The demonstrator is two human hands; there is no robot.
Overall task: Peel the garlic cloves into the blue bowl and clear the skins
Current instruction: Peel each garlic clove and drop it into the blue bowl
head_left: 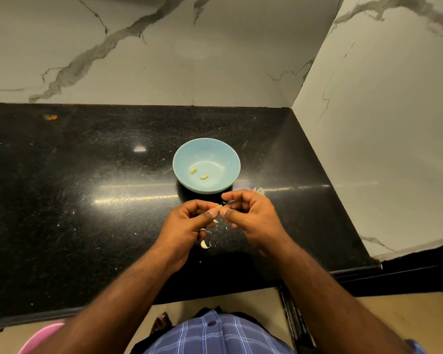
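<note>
A light blue bowl (225, 159) stands on the black counter and holds two peeled garlic cloves (193, 171). Just in front of it, my left hand (189, 223) and my right hand (251, 215) meet over the counter. Between their thumbs and fingertips they pinch one small garlic clove (219, 207). Bits of white skin (204, 244) lie on the counter under my hands. More skin (260, 191) shows behind my right hand, beside the bowl.
The black granite counter (87, 200) ends at marble walls behind and to the right. A small orange scrap (50, 117) lies at the far left. A pink tub rim (40, 337) shows below the counter's front edge at the lower left.
</note>
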